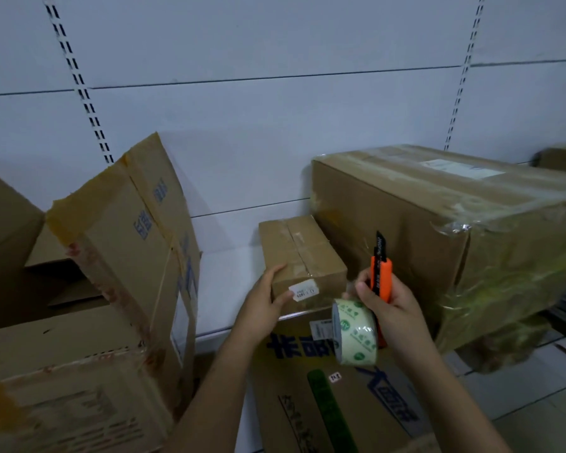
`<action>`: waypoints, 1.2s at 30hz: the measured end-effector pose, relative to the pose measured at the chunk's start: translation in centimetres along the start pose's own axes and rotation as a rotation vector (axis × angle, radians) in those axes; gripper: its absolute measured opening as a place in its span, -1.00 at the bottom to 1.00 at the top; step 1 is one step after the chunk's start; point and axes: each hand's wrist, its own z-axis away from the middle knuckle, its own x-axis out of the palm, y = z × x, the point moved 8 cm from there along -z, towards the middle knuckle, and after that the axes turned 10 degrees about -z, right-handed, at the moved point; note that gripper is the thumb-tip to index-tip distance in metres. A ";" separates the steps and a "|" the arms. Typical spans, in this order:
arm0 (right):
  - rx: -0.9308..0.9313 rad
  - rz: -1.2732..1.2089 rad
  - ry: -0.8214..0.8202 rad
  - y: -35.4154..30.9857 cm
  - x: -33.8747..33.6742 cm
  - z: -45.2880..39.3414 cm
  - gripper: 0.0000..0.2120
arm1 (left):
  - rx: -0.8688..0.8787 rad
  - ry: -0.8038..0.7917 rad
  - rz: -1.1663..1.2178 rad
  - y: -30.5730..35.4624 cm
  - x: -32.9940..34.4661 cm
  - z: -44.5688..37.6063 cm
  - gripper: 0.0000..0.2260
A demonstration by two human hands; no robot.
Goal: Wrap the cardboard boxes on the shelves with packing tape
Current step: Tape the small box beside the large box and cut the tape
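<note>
A small cardboard box (303,256) with a white label sits on the white shelf (229,282), clear tape across its top. My left hand (262,305) grips its near left corner, thumb on the front face by the label. My right hand (389,305) holds an orange and black utility knife (381,273) upright. A roll of clear packing tape (353,335) with green logos hangs at that hand, just right of the small box's front corner. How the roll is held is hidden.
A large box (455,230) wrapped in clear tape fills the shelf to the right. On the left stands an opened box (138,256) with a raised flap. A printed box (324,387) with blue lettering lies below the shelf edge. Behind is the slotted back panel (275,109).
</note>
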 end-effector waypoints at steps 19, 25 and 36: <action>0.206 0.071 0.120 5.1 -0.1 -3.2 -0.96 | -0.342 0.247 0.173 -3.8 -0.7 1.8 -0.75; 0.322 -0.179 -0.056 4.6 3.7 -4.1 -0.87 | -0.515 0.420 0.432 -3.4 -2.6 2.3 -0.69; 0.335 -0.319 0.023 4.2 3.8 -8.2 -0.92 | -0.283 0.211 0.343 5.4 -4.4 -2.5 -0.59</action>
